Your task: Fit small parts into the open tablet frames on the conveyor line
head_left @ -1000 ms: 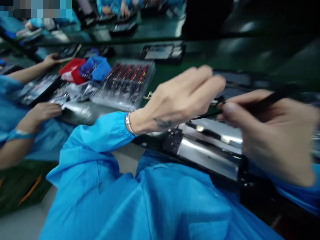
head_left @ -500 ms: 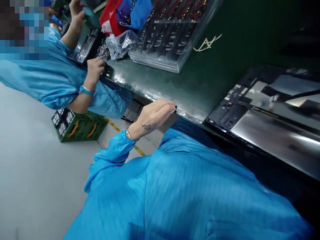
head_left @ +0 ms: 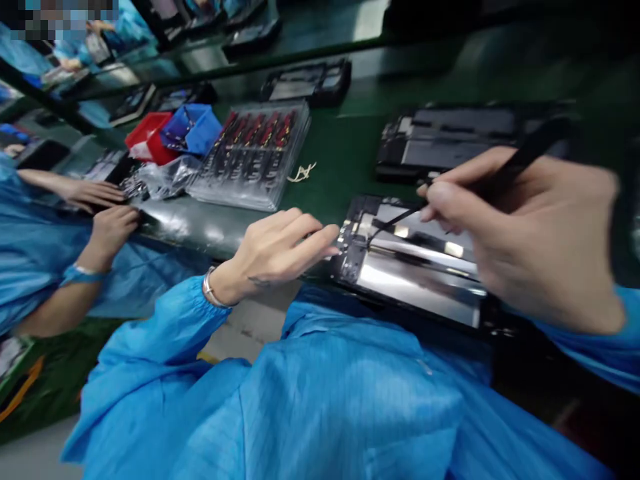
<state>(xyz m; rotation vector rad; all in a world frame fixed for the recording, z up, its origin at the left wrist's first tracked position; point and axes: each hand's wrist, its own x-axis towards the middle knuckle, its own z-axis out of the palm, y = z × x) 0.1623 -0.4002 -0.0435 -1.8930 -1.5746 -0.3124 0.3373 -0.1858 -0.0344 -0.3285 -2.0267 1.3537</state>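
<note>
My right hand [head_left: 545, 233] grips dark tweezers [head_left: 533, 153] like a pen. Their thin tip reaches the inside of an opened tablet-like device [head_left: 420, 287], near its left end. This device lies at the bench edge in front of me, its silver plate and dark circuit parts exposed. My left hand [head_left: 285, 250] is beside the device's left end, fingers bent together, thumb underneath. Whatever its fingertips may pinch is hidden.
Behind it lies a second opened device [head_left: 450, 137], with another [head_left: 307, 83] farther back. Left of these are stacked clear trays [head_left: 250, 157] of small parts, a blue bin [head_left: 193, 130], a red bin [head_left: 150, 137] and a plastic bag [head_left: 167, 177]. A co-worker's hands [head_left: 103, 207] rest at far left.
The view has swung right and up, bringing my right hand and the tweezers into sight. My left hand is now beside the device's left end. The co-worker's raised hand has come down.
</note>
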